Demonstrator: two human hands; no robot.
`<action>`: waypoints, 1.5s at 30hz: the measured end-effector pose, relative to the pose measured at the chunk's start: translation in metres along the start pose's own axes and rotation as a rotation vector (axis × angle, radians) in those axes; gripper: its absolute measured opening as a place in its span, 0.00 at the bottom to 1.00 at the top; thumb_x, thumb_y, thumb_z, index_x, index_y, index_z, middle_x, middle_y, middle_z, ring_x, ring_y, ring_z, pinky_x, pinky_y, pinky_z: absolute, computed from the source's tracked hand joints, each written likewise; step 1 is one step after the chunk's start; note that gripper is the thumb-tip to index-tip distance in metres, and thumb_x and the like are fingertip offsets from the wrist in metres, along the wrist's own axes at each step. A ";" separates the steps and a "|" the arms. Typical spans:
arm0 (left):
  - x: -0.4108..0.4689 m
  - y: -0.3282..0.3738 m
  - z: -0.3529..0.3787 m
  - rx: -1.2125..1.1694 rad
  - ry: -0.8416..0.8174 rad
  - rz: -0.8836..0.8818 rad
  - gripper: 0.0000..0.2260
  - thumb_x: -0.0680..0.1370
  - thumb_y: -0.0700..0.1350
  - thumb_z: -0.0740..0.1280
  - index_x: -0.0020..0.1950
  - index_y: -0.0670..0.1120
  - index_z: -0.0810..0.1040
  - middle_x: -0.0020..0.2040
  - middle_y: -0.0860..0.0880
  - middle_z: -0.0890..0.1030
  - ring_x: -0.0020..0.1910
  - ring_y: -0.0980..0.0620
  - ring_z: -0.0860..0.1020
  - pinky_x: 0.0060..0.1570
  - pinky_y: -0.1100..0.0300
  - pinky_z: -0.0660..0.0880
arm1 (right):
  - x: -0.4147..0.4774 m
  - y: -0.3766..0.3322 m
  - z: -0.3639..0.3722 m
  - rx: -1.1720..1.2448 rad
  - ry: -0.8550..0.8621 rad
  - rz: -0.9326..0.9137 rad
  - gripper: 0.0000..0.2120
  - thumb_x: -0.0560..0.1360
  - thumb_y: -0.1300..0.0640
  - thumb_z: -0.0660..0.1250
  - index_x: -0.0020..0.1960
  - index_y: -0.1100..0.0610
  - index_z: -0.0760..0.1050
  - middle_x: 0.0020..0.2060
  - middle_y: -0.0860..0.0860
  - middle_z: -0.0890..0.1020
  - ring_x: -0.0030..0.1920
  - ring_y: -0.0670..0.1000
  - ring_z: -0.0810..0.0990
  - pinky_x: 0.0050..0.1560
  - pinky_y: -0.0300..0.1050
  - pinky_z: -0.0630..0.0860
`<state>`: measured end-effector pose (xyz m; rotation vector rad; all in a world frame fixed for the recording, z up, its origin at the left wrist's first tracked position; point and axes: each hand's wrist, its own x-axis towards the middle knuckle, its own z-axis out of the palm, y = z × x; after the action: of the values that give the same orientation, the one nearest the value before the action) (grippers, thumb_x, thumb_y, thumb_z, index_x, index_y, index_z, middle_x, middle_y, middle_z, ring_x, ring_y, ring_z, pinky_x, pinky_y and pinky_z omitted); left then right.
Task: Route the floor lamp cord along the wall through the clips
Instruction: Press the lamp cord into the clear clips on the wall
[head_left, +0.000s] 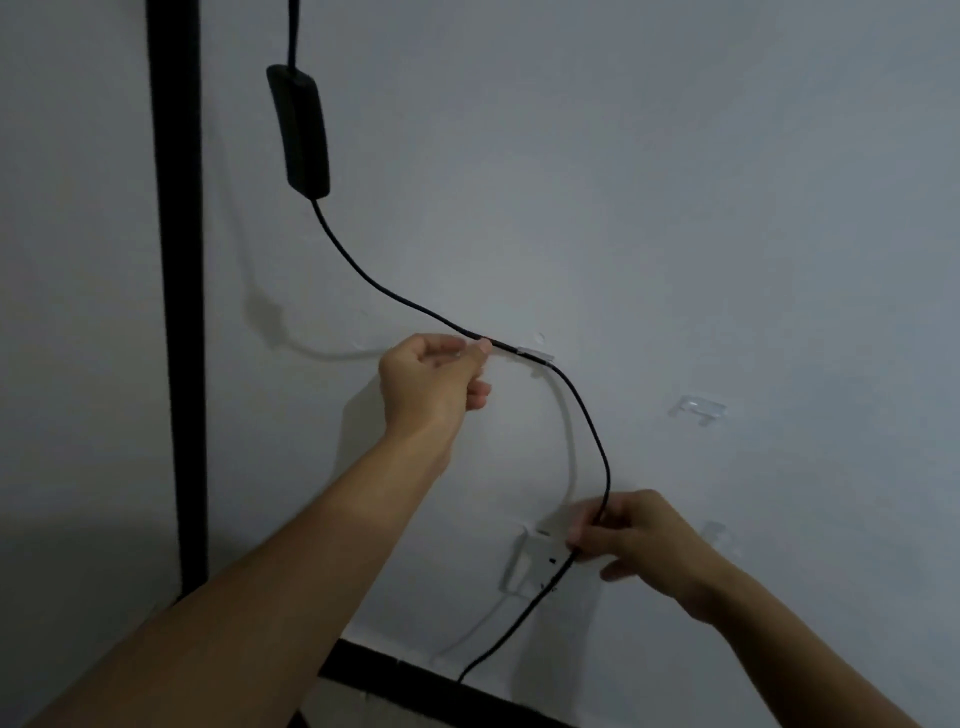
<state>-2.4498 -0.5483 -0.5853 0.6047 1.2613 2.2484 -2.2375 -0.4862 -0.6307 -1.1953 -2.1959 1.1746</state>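
Observation:
A black lamp cord (587, 410) hangs from an inline switch (300, 130), sweeps down and right, and passes through a clear clip (535, 354) on the white wall. My left hand (434, 379) pinches the cord just left of that clip. Below the clip the cord curves down into my right hand (631, 540), which grips it in front of a white wall socket (530, 564). From there the cord drops toward the skirting. A second clear clip (697, 409) is stuck on the wall to the right with nothing in it. A third, faint clip (719, 532) shows lower right.
A black lamp pole (176, 291) runs vertically at the left. A dark skirting strip (415, 680) crosses the bottom of the wall. A thin white wire (470, 636) trails down from the socket.

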 end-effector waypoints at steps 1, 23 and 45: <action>-0.006 -0.007 0.000 0.075 -0.025 -0.030 0.07 0.70 0.41 0.74 0.41 0.40 0.77 0.31 0.45 0.79 0.22 0.52 0.75 0.22 0.63 0.74 | -0.002 0.005 -0.007 -0.010 -0.073 0.054 0.03 0.74 0.60 0.71 0.43 0.56 0.84 0.39 0.52 0.87 0.41 0.47 0.85 0.40 0.41 0.80; -0.047 -0.054 0.050 0.973 -0.554 0.986 0.06 0.73 0.45 0.70 0.40 0.43 0.79 0.43 0.47 0.77 0.37 0.50 0.76 0.32 0.50 0.78 | -0.041 -0.026 -0.110 -0.007 0.188 -0.090 0.09 0.73 0.58 0.71 0.39 0.64 0.83 0.24 0.49 0.72 0.27 0.48 0.65 0.25 0.39 0.62; -0.052 -0.042 0.070 0.988 -0.253 0.864 0.09 0.73 0.46 0.71 0.39 0.41 0.81 0.41 0.46 0.76 0.32 0.43 0.76 0.30 0.55 0.71 | -0.018 -0.010 -0.094 -0.065 0.894 -0.353 0.04 0.73 0.53 0.73 0.44 0.54 0.82 0.35 0.45 0.83 0.37 0.47 0.81 0.41 0.40 0.76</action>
<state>-2.3595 -0.5151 -0.5959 2.0288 2.2253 1.8119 -2.1719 -0.4575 -0.5668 -1.0120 -1.6403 0.3088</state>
